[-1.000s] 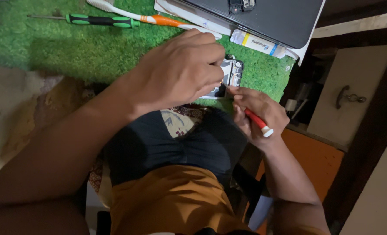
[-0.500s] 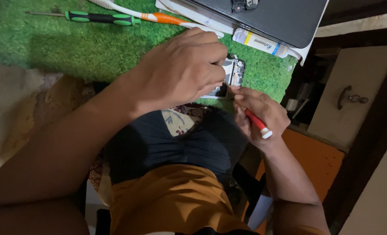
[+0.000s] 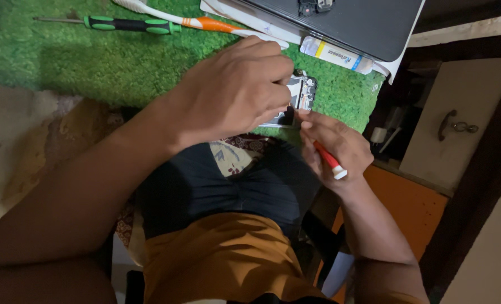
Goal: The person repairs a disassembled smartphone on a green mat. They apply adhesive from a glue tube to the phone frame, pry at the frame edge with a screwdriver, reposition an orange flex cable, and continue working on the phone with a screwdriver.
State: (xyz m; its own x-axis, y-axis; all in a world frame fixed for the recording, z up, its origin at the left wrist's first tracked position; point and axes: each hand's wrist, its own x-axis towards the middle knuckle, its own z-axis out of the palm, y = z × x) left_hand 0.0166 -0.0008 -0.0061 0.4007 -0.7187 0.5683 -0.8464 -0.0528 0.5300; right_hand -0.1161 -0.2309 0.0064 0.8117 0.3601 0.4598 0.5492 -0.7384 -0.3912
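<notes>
An opened phone (image 3: 302, 94) with its inner parts showing lies at the near edge of a green turf mat (image 3: 93, 62). My left hand (image 3: 233, 93) lies over it and pins it down, hiding most of it. My right hand (image 3: 332, 149) grips a small red-handled tool with a white end cap (image 3: 330, 160), its tip pointing at the phone's lower right corner and hidden behind my fingers.
On the mat lie a green-and-black screwdriver (image 3: 124, 24), an orange-and-white toothbrush (image 3: 200, 22) and a small white tube (image 3: 336, 54). A dark laptop (image 3: 352, 19) rests at the top. A pale drawer with a metal handle (image 3: 456, 124) stands at right.
My right hand has shifted slightly. The view has drifted a little. My left hand stays on the phone.
</notes>
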